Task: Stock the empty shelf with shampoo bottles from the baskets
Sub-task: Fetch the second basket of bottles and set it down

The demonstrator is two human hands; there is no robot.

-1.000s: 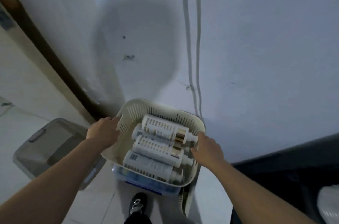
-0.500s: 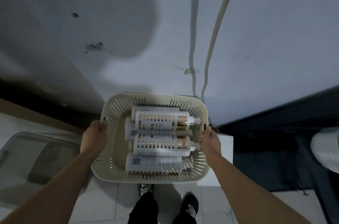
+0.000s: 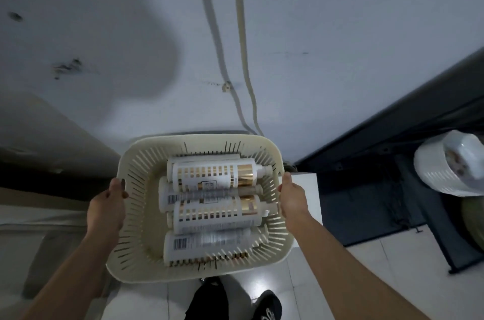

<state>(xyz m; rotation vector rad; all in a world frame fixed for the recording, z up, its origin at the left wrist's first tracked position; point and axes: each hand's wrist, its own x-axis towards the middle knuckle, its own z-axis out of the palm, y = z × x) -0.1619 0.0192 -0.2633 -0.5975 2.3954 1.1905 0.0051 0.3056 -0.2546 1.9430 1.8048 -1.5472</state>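
Left hand (image 3: 106, 211) & right hand (image 3: 293, 196) bare, forearms bare to frame edge. Black trousers (image 3: 207, 302) on 1 leg, btm centre. 1 black shoe (image 3: 267, 306) w/ white marks on top, just right of it.

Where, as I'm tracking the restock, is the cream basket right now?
The basket is mid-frame in the head view, gripped at its side rims by the left hand and right hand, above a black shoe.
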